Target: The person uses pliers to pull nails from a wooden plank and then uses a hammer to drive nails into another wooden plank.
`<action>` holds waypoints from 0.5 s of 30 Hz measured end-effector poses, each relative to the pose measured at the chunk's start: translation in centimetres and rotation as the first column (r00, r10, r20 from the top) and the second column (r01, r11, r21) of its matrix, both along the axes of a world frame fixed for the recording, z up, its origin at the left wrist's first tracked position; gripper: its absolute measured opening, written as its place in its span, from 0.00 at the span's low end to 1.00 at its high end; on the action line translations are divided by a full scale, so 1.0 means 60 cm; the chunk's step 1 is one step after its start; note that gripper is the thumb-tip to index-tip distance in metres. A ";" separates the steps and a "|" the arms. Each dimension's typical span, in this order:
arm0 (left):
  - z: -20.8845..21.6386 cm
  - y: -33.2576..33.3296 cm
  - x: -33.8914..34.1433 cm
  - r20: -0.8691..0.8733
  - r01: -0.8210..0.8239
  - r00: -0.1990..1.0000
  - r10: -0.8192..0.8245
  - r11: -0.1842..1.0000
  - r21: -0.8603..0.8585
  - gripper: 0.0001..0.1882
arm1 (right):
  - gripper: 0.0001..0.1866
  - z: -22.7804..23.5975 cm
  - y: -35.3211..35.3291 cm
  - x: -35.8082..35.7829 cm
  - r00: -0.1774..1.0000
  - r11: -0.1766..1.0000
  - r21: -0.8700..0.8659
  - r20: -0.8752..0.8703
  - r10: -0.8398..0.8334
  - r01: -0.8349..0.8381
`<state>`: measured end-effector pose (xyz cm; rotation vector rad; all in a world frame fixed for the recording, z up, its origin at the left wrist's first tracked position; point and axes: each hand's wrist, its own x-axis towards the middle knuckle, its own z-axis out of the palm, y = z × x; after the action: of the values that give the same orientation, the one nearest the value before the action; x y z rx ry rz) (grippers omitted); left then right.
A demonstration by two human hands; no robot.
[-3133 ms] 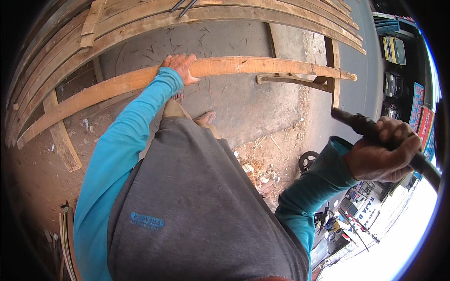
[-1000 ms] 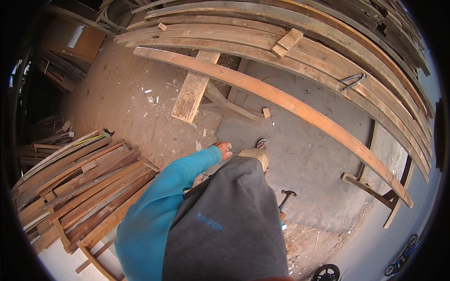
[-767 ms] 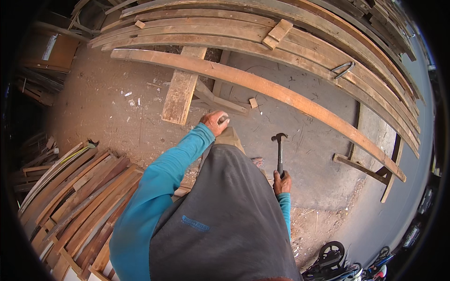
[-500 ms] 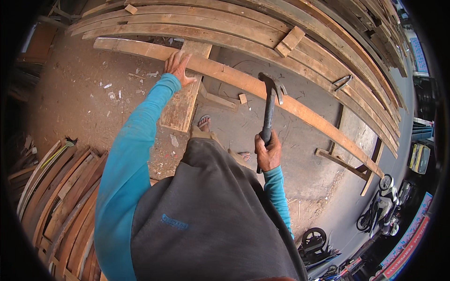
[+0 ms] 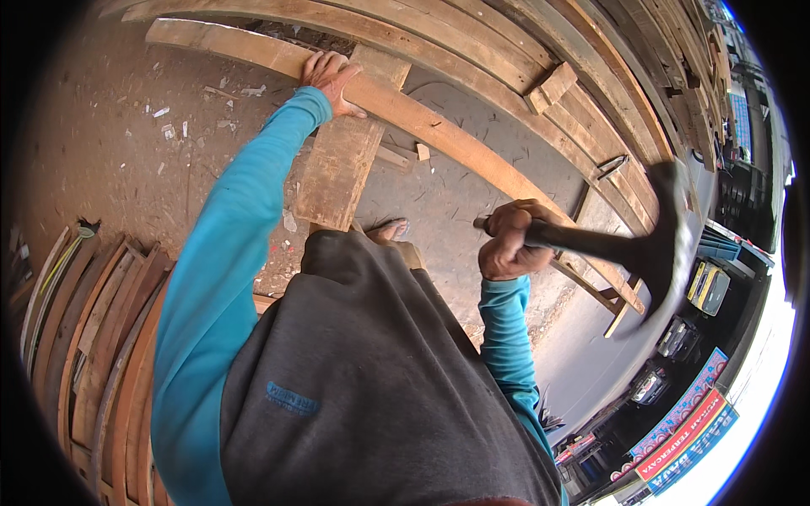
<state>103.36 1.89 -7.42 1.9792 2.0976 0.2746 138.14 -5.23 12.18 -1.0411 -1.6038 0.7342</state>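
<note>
My left hand (image 5: 334, 82) grips a long reddish-brown plank (image 5: 434, 133) near its left end, fingers over the far edge and thumb on the near side. The plank rests across a short, wide board (image 5: 339, 169). Thin dark bits, perhaps nails, show on the plank to the right of that hand. My right hand (image 5: 512, 243) is closed round the handle of a claw hammer (image 5: 591, 243). Raised above the plank's right part, the hammer points right, its head blurred by motion. Its handle end sticks out left of my fist.
Long timber beams (image 5: 472, 72) lie beyond the plank, with a small wood block (image 5: 552, 88) and pincers (image 5: 612, 167) on them. Curved wood pieces (image 5: 110, 337) are stacked at lower left. A wood offcut (image 5: 423, 152) lies on the ground. Vehicles and a banner line the roadside at right.
The hammer has swung up and to the right, from upright over the plank to sideways and nearer the camera. My left hand keeps its hold on the plank. The view has shifted somewhat.
</note>
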 end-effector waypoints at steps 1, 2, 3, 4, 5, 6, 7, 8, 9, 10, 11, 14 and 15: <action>0.007 0.001 0.003 -0.009 0.002 1.000 -0.002 1.000 -0.024 0.56 | 0.16 -0.085 -0.032 0.013 0.956 0.957 -0.253 0.286 -0.069 0.145; 0.011 -0.001 0.004 -0.017 0.000 1.000 -0.001 0.999 -0.051 0.56 | 0.19 -0.117 -0.038 0.017 0.702 0.867 -0.451 0.688 0.185 0.214; 0.015 0.011 0.000 -0.016 0.006 1.000 -0.006 1.000 -0.018 0.55 | 0.20 -0.148 -0.049 0.015 0.740 0.832 -0.483 0.658 0.139 0.273; 0.011 0.017 -0.003 -0.023 -0.012 1.000 0.012 1.000 -0.012 0.55 | 0.21 -0.165 -0.061 0.010 0.776 0.795 -0.520 0.622 0.102 0.312; -0.003 0.012 0.003 -0.028 -0.024 0.999 0.024 1.000 0.003 0.55 | 0.22 -0.134 -0.075 0.009 0.853 0.694 -0.649 0.513 0.097 0.311; -0.015 0.008 0.001 -0.033 -0.031 0.999 0.031 0.999 0.019 0.54 | 0.23 -0.111 -0.054 0.003 0.904 0.713 -0.655 0.421 0.070 0.250; -0.005 0.012 -0.005 -0.040 -0.040 0.998 0.041 0.999 0.017 0.54 | 0.20 -0.077 -0.035 -0.003 0.927 0.794 -0.579 0.370 0.054 0.185; -0.012 -0.005 -0.001 -0.035 -0.040 0.999 0.040 0.999 0.009 0.54 | 0.19 -0.002 -0.032 -0.021 0.963 0.801 -0.583 0.268 0.032 0.136; -0.019 -0.015 -0.004 -0.053 -0.056 0.997 0.056 0.998 -0.004 0.55 | 0.16 0.066 -0.023 -0.044 0.990 0.856 -0.508 0.137 -0.026 0.092; -0.020 -0.017 -0.004 -0.065 -0.065 0.996 0.064 0.998 -0.013 0.55 | 0.13 0.122 -0.006 -0.057 0.999 0.942 -0.332 0.010 -0.043 0.044; -0.017 -0.015 -0.004 -0.058 -0.064 0.996 0.063 0.998 -0.014 0.55 | 0.13 0.173 0.012 -0.070 0.987 0.992 -0.126 -0.157 -0.021 0.001; -0.018 0.002 0.005 -0.037 -0.039 0.999 0.039 0.999 0.024 0.56 | 0.21 0.311 0.066 -0.056 0.923 0.945 0.308 -0.384 0.017 0.111; -0.022 0.004 0.003 -0.033 -0.039 0.999 0.040 0.999 0.027 0.56 | 0.22 0.326 0.079 -0.042 0.924 0.920 0.390 -0.337 0.180 -0.037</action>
<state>103.56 2.15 -8.75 1.9727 2.1665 0.2792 135.59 -0.51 31.75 -0.4988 -1.4075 0.6183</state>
